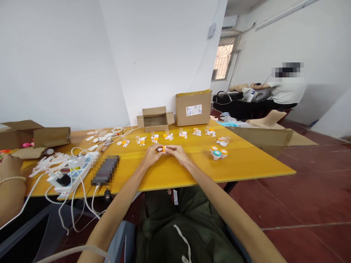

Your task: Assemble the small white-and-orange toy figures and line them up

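Note:
Over the middle of the yellow table (164, 175), my left hand (152, 155) and my right hand (177, 152) meet, fingers closed round a small orange and white plastic part (163, 149). Its exact kind is too small to make out. Behind them runs a row of little piles of white and orange pieces (142, 141), several with a small clear cup (180, 130) beside them. To the right of my hands stand a few round containers with orange and teal lids (217, 155). One more pile of white pieces (223, 141) lies just behind these.
A small open carton (155, 122) and a larger box (193, 109) stand at the back. On the left are a power strip (79, 173) with tangled cables, a phone (105, 170) and an open carton (53, 137). Another person's hand (9, 168) is at far left; someone sits at far right.

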### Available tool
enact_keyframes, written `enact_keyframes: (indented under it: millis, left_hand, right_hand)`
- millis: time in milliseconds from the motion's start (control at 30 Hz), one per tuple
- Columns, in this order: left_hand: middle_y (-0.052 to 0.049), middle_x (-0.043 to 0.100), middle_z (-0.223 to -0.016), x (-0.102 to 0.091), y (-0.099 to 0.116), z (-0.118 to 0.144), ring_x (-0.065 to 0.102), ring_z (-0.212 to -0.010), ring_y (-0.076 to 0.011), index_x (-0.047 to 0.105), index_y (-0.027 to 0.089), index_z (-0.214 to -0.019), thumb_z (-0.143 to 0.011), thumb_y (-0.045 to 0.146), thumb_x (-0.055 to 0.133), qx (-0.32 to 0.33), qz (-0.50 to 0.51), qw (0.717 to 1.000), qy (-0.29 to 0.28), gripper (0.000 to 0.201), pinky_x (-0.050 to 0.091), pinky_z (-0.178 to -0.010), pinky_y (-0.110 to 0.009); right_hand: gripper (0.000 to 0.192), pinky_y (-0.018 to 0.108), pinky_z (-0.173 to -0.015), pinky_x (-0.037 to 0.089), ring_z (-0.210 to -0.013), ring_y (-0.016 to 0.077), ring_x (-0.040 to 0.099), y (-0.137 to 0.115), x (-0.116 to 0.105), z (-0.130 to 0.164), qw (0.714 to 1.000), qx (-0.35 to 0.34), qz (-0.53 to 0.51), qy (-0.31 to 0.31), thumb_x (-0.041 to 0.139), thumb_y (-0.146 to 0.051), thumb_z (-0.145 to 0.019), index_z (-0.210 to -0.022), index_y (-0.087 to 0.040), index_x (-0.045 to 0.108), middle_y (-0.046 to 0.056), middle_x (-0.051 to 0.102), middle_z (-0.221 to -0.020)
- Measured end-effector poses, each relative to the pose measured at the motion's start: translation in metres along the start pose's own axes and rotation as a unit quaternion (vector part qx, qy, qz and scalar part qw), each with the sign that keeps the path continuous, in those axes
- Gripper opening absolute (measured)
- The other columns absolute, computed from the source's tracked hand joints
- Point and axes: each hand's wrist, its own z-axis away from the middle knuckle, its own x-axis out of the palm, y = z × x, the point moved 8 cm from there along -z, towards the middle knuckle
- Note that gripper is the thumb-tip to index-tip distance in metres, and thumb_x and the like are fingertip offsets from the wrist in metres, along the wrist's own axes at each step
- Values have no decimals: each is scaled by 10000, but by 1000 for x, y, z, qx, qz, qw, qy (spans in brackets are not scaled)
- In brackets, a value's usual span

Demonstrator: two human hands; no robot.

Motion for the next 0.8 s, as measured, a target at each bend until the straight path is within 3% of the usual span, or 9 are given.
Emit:
enact_keyframes:
  millis: [467,567,733,800]
  left_hand:
    - [-31,686,-854,-2,5,-1,629,-772,-167,699,204,-916,-830,340,712,9,-19,1000,10,161,533,-707,-287]
    - [-30,674,-895,1,2,-1,630,-810,-173,678,205,-969,-812,330,732,3,-22,1000,-5,208,535,-716,-287]
    - [-55,653,-1056,3,-2,1,631,-877,-183,608,221,-1178,-753,259,787,9,-20,1000,-12,463,537,-761,-305]
    - [-61,648,-1076,2,1,1,626,-889,-186,609,230,-1179,-774,226,761,23,-18,999,-14,433,534,-771,-310]
  right_hand:
    - [451,439,-939,517,-925,263,708,0,1,3,999,32,-35,3,894,-484,-504,-855,-218,796,70,784,-928]
    - [448,425,-916,526,-902,255,709,4,0,2,998,42,-39,6,897,-472,-503,-853,-213,793,69,781,-914]
    - [425,413,-896,542,-834,229,710,9,-2,-1,997,55,-61,14,906,-444,-493,-827,-209,790,58,776,-885]
    - [413,417,-907,543,-841,230,712,8,-1,-1,996,51,-67,7,902,-440,-507,-831,-210,790,58,774,-893]
